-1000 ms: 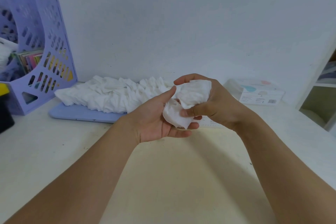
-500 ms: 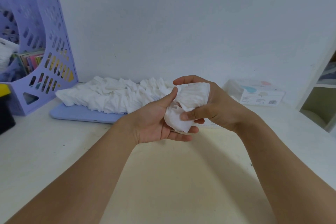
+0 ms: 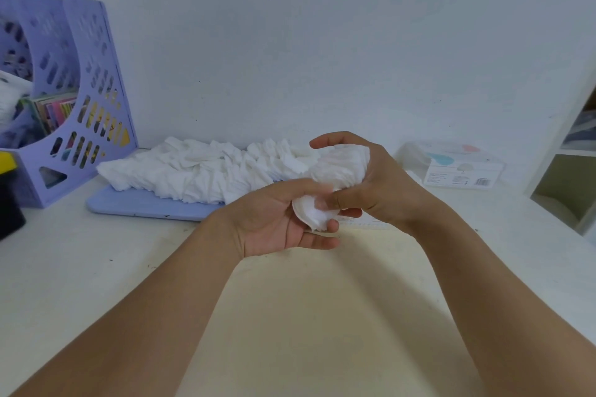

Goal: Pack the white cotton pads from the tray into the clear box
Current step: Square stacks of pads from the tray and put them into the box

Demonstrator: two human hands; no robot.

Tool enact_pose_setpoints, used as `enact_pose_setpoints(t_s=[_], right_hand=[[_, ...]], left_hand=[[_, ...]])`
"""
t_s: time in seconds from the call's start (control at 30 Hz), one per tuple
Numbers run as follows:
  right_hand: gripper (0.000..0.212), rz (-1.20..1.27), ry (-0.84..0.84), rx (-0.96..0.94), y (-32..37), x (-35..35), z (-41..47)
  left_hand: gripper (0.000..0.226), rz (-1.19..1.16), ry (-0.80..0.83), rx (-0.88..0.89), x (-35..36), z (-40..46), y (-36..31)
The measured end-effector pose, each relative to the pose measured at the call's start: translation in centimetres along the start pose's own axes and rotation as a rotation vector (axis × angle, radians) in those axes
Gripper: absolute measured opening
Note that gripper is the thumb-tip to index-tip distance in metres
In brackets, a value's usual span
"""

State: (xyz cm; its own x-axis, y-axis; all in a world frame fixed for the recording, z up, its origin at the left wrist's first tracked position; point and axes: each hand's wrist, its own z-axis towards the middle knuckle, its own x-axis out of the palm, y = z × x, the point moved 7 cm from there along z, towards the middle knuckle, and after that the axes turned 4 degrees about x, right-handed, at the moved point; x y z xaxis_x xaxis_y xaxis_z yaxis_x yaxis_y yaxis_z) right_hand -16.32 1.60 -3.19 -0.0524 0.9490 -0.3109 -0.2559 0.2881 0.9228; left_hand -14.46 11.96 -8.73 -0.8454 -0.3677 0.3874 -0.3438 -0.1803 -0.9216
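a bunch of cotton pads [image 3: 342, 167] is gripped in the right hand [image 3: 380, 184], its fingers and thumb curled round the stack above the desk [image 3: 96, 267]. the lower end of the same bunch is pinched by the left hand [image 3: 277, 219], thumb on top and fingers beneath, so both hands are closed on the pads. the step in hand is judged to be squaring the bunch into a neat stack before it is carried across. to do this well, the edges should be aligned with light pressure only, since the pads look soft and easily crushed or fanned out; loose pads at the bottom should be tucked in so none are dropped.

just behind the hands, a long heap of loose pads [image 3: 200, 171] is left on the lilac tray [image 3: 142, 203], so most of the task is judged still to be done. the clear box [image 3: 451, 164] is set well to the right near the wall, and whether its lid is off cannot be told. a lilac file rack [image 3: 80, 100] stands at the far left.
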Motion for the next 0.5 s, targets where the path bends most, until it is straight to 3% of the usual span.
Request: enact_pose_setpoints(t_s=[0.2,0.5], right_hand=[[0.068,0.015,-0.018,0.009,-0.27,-0.26,0.03],[0.066,0.064,0.003,0.020,-0.47,-0.57,-0.23]], left_hand=[[0.048,-0.044,0.048,-0.010,0.31,0.04,0.10],[0.057,-0.085,0.031,0.001,0.12,0.49,0.40]])
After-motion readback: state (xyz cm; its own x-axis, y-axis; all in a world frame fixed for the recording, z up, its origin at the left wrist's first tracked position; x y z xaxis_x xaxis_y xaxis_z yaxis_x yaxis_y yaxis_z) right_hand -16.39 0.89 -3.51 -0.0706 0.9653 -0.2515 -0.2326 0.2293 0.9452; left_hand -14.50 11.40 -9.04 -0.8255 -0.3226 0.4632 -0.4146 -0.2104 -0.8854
